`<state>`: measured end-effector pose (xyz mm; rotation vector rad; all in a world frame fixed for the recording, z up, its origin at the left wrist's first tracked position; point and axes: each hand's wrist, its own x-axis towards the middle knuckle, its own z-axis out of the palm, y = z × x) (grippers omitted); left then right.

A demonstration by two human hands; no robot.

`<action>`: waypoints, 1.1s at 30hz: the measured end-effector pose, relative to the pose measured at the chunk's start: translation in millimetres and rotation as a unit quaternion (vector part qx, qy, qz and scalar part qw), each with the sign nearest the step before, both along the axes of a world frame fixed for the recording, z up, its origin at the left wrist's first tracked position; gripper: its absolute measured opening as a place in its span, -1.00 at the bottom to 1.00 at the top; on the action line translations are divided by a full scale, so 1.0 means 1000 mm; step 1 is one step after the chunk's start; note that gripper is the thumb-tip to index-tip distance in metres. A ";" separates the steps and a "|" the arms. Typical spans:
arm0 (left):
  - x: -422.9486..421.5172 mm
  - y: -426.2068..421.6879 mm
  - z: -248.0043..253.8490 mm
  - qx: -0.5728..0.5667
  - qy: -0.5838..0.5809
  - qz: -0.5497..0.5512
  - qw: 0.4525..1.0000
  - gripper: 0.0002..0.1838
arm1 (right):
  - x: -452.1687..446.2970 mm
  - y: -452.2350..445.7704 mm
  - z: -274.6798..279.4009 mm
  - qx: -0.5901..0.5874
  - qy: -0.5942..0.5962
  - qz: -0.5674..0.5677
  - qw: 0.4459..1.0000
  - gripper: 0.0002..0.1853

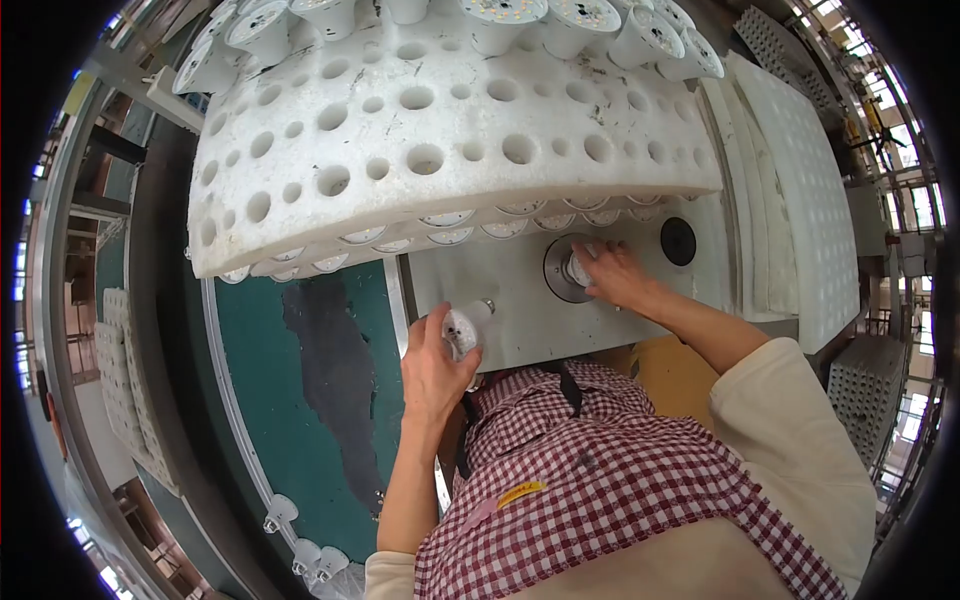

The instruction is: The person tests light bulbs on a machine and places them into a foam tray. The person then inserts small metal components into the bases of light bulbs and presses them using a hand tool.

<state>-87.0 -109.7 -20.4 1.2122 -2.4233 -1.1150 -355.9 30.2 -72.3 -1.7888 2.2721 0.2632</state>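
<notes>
My left hand (432,360) is closed round an LED bulb body (461,335) whose open face with the light board points toward me. Its screw base points away, over the grey work surface (530,330). My right hand (612,273) grips another LED bulb body (579,268), which sits at a round dark-rimmed fixture (562,285) on the surface. The fingers partly hide that bulb. Right of the fixture lies a flat black disc (678,241).
A white foam tray with holes (420,125) spans the far side, with several bulb bodies (505,20) along its back and more beneath. Foam sheets (800,200) stand at right. On the left is a green conveyor belt (255,370), with several bulbs (318,560) near its lower end.
</notes>
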 end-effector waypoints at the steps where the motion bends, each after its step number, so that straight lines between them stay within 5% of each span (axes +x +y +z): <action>1: -0.007 0.002 0.001 0.006 0.004 -0.013 1.000 -0.35 | -0.002 0.001 -0.001 -0.004 -0.008 0.008 1.000 -0.24; 6: -0.059 0.012 -0.015 -0.005 0.011 -0.119 0.993 -0.31 | -0.007 -0.004 -0.006 -0.029 -0.015 0.015 0.999 -0.25; 9: -0.103 0.025 -0.030 -0.066 0.006 -0.210 0.975 -0.38 | -0.009 -0.006 0.011 0.078 -0.053 -0.045 0.995 -0.20; 16: -0.188 0.055 -0.074 -0.289 -0.112 -0.337 0.889 -0.58 | -0.024 0.068 0.102 -0.256 -0.151 -0.161 0.941 -0.31; 23: -0.206 0.062 -0.060 -0.300 -0.138 -0.412 0.849 -0.65 | -0.013 0.096 0.138 -0.289 -0.224 -0.224 0.904 -0.26; 28: -0.209 0.061 -0.048 -0.267 -0.228 -0.483 0.802 -0.50 | -0.016 0.095 0.154 -0.323 -0.246 -0.223 0.886 -0.26; 32: -0.211 0.062 -0.069 -0.289 -0.209 -0.453 0.817 -0.65 | -0.026 0.084 0.184 -0.332 -0.270 -0.184 0.885 -0.25; 33: -0.211 0.060 -0.078 -0.305 -0.129 -0.431 0.840 -0.64 | -0.029 0.075 0.195 -0.330 -0.285 -0.160 0.886 -0.25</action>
